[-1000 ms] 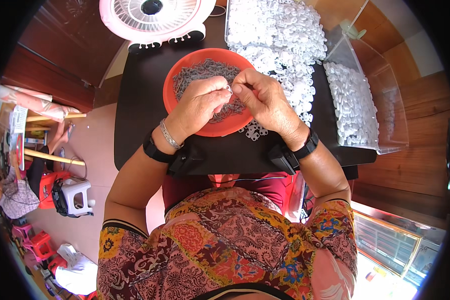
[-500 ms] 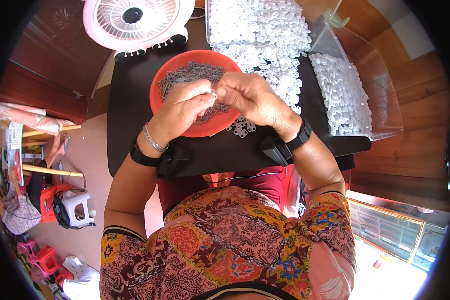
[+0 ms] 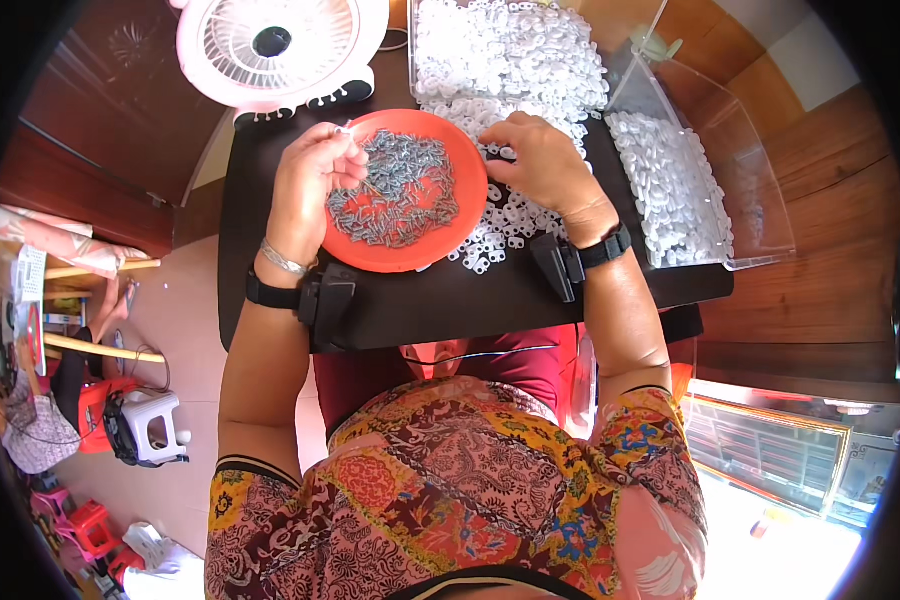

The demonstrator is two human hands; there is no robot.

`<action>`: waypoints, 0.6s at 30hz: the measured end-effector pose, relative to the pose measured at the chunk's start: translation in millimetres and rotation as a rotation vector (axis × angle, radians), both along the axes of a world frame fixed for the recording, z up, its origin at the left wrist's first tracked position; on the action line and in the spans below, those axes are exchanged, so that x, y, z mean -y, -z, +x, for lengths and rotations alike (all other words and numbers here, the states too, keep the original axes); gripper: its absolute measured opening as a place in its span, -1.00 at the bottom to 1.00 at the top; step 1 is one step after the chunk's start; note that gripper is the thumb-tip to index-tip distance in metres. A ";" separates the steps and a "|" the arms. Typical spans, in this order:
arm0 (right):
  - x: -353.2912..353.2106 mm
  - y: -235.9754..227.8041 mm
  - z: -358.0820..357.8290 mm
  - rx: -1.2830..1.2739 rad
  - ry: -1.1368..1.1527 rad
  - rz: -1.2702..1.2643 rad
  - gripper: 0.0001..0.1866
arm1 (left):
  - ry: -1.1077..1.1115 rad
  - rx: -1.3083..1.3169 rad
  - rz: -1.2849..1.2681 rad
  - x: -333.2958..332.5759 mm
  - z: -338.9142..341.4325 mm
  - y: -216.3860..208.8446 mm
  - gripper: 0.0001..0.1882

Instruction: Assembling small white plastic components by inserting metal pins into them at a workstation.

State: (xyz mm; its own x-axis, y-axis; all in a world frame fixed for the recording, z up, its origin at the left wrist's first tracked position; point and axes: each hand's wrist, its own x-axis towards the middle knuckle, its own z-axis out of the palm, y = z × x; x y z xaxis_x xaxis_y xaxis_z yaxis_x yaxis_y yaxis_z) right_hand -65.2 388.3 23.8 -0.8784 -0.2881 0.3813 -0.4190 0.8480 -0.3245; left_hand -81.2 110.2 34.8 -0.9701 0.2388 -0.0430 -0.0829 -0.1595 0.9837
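Plate (image 3: 390, 255), orange and round, sitting on a dark surface (image 3: 450, 300), loaded with a heap of small grey metal bits (image 3: 395, 190). Left hand (image 3: 310, 180) hovering over the plate's left rim, fingers (image 3: 342, 150) curled in narrow, pinching something tiny and white (image 3: 342, 130) at the tips, too small to tell exactly what. Right hand (image 3: 542, 160) resting just right of the plate, palm down, fingers bent onto a loose spill of little white plastic pieces (image 3: 505, 215); can't tell whether anything is actually gripped under there. Same white pieces piled thick in a clear tray (image 3: 510, 50) at the far side of the surface, touching the plate's far right edge where they overflow. Another batch of white pieces in a clear tilted box (image 3: 750, 190) off to the right. Pink desk fan (image 3: 270, 45) at the far left, just beyond the plate. Black bands with dark boxy units on both wrists, plus a silver bracelet (image 3: 282, 262) on the left one. Patterned clothing at the near side, below the surface. Stool (image 3: 155, 425) and red clutter down on the floor to the left.
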 end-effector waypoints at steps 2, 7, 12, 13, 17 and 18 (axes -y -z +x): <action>3.1 2.9 -0.4 -0.004 -0.007 0.035 -0.75 | 0.013 0.031 0.033 3.5 -5.0 4.7 -0.87; 6.0 0.6 -1.1 0.049 0.038 0.113 -0.79 | -0.013 0.086 0.178 7.0 -14.4 18.0 -0.90; -0.6 -3.4 0.5 0.134 0.077 0.065 -0.89 | -0.023 0.113 0.187 14.7 -17.6 20.8 -0.84; -2.0 -3.0 -0.9 0.132 0.077 0.064 -0.89 | -0.031 0.118 0.180 15.0 -17.8 20.8 -0.83; -2.9 -5.0 -2.6 0.121 0.056 -0.256 -0.81 | -0.123 0.068 0.090 13.6 -12.9 10.0 -0.81; 1.7 -8.3 -2.0 0.210 0.026 -0.421 -0.79 | -0.121 0.036 0.089 10.0 -7.8 3.9 -0.83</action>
